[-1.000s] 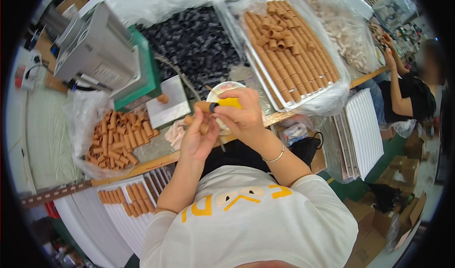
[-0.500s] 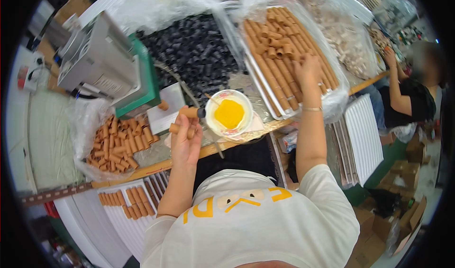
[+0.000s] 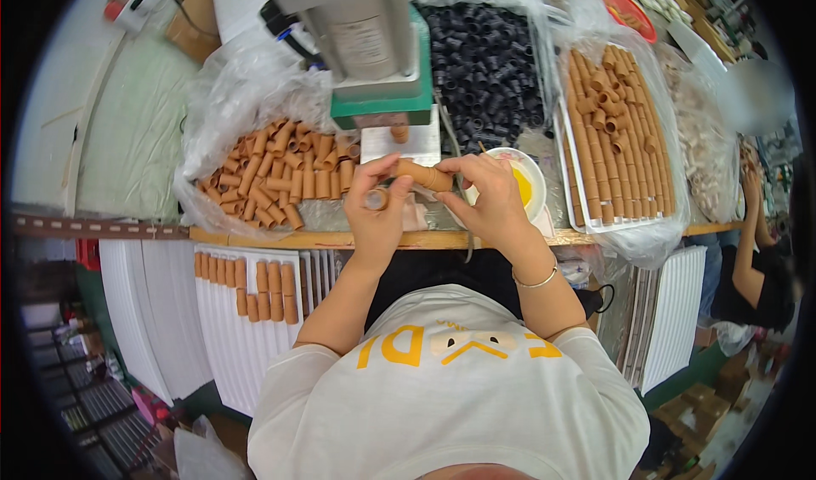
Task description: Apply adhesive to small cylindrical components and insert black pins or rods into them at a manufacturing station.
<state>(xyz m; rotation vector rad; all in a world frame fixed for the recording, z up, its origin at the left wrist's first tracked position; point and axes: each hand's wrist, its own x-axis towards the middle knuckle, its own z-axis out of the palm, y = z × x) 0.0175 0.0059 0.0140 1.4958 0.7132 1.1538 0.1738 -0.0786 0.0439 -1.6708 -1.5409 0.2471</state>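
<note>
In front of the press, my left hand (image 3: 378, 217) and my right hand (image 3: 491, 198) meet on a brown tube (image 3: 416, 172) held nearly level. My left fingers grip its left end, while my right fingers and thumb pinch the right end, where a seam shows a second short brown piece. A loose brown tube (image 3: 375, 199) is also tucked in my left palm, its open end showing. Partly behind my right hand stands a white bowl (image 3: 538, 174) of yellow paste with a thin stick in it. No black ring shows on the held tube.
A grey press with a green frame (image 3: 382, 110) stands over a white plate (image 3: 425, 144) bearing an upright tube (image 3: 399, 133). Loose brown tubes (image 3: 280, 174) lie left, black rings (image 3: 484, 72) behind, a tray of brown pieces (image 3: 616, 140) right. A ridged white tray (image 3: 229, 344) sits below the table edge.
My right hand has come from the brown pieces on the right to the tube in my left hand. The tube's black end is now covered by a brown piece. The view has swung left.
</note>
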